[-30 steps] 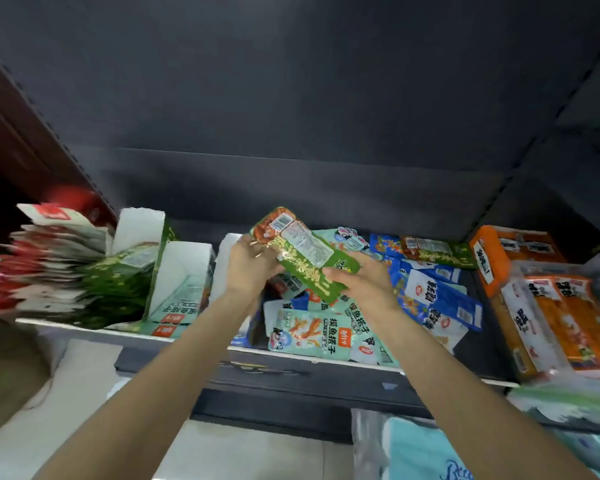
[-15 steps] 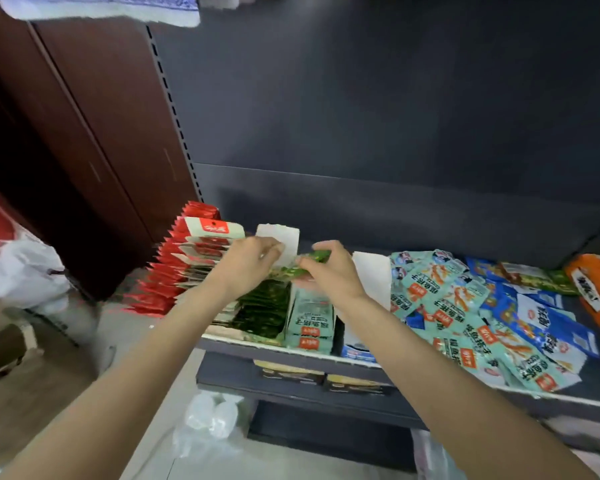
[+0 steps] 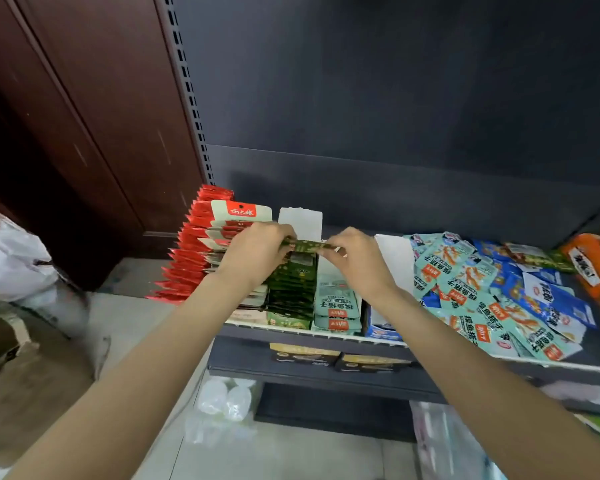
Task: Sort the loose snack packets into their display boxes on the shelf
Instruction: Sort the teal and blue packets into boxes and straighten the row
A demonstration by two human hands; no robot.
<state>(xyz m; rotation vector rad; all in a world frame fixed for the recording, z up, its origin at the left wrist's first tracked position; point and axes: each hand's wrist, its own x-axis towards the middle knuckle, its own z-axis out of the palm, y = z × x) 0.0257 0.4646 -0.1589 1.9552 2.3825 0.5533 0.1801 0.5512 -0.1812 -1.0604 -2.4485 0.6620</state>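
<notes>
A green snack packet (image 3: 306, 246) is held edge-on between both hands over the display box of green packets (image 3: 291, 296). My left hand (image 3: 257, 252) pinches its left end and my right hand (image 3: 357, 261) pinches its right end. The packet sits at the back of the row of matching green packets. To the right stands a box of pale teal packets (image 3: 336, 306), then a blue box (image 3: 381, 329). A loose heap of teal and blue packets (image 3: 482, 292) lies on the shelf to the right.
Red packets (image 3: 191, 251) and white-and-red carded packets (image 3: 239, 213) stand in rows at the shelf's left end. An orange box (image 3: 593, 265) sits at the far right. A white bag (image 3: 11, 258) and cardboard (image 3: 4, 348) lie on the floor at left; plastic-wrapped goods (image 3: 222, 407) lie below the shelf.
Both hands carried the green packet leftward from above the loose heap to the green display box and turned it edge-on. In the last half second it settled lower against the row.
</notes>
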